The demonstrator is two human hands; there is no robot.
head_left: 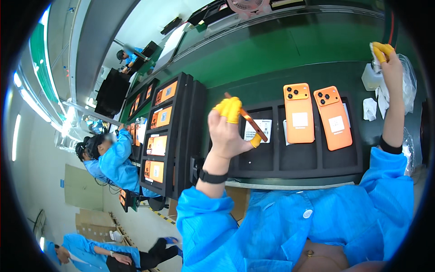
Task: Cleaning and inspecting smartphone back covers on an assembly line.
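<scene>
My left hand (224,136), with yellow finger covers, grips an orange smartphone (254,124) tilted edge-on above the left part of a black foam tray (297,167). Behind that phone a white label card (264,128) lies in a compartment. Two more orange smartphones rest back up in the tray, one upright (299,136) and one slanted (340,138), each with a white sticker. At the far right my right hand (392,70), also in yellow finger covers, pinches a white wipe-like piece (375,53) over a translucent bottle (370,79); its exact kind is unclear.
Stacked black trays (179,136) with orange phones stand at the left. Clear plastic bags (408,86) and a crumpled white tissue (369,109) lie at the right. A pink fan (248,6) is at the back. Co-workers in blue (118,156) work at the left; another person (102,249) is lower left.
</scene>
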